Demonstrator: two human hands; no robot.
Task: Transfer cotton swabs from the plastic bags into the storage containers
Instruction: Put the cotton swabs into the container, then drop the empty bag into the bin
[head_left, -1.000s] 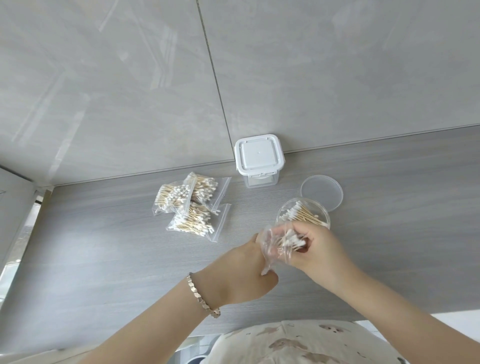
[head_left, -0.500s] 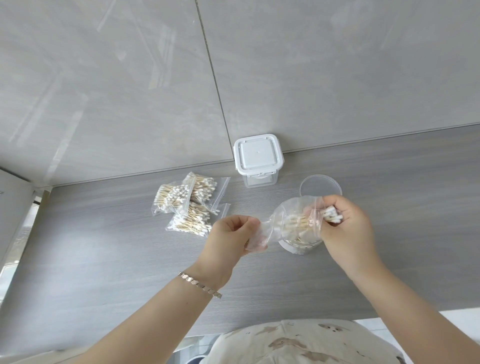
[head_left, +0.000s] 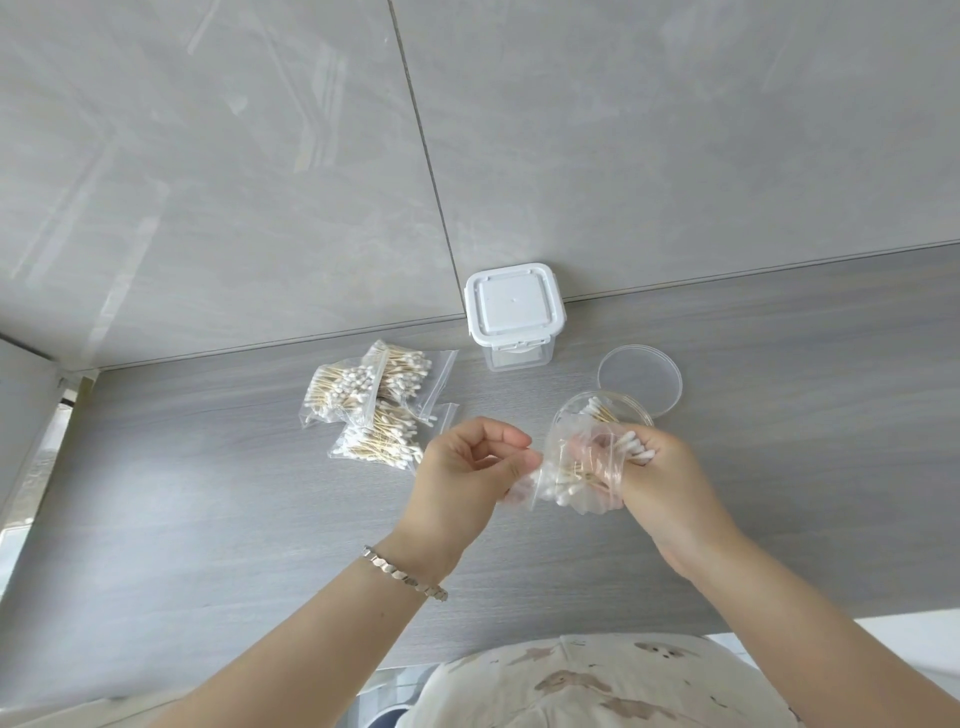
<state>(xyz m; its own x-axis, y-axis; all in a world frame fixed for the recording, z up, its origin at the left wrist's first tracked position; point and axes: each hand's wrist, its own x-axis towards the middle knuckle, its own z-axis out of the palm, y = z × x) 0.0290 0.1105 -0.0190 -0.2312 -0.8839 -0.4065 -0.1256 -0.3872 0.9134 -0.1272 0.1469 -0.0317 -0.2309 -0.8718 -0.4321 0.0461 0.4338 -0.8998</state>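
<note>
Head view: L hand (head_left: 467, 483) pinches bag (head_left: 571, 478) edge, R hand (head_left: 660, 483) grips swabs (head_left: 636, 448) beside round tub (head_left: 597, 415).

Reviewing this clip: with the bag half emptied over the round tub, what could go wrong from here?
1. The right hand pulls a bundle of swabs from the bag beside the round tub; loose ones could drop onto the counter.
2. The left hand pinches only the bag's corner; that grip may slip.

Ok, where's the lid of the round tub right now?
In the head view, the round clear lid lies flat on the counter, right of centre, just behind the open round tub and right of the square container.
</note>
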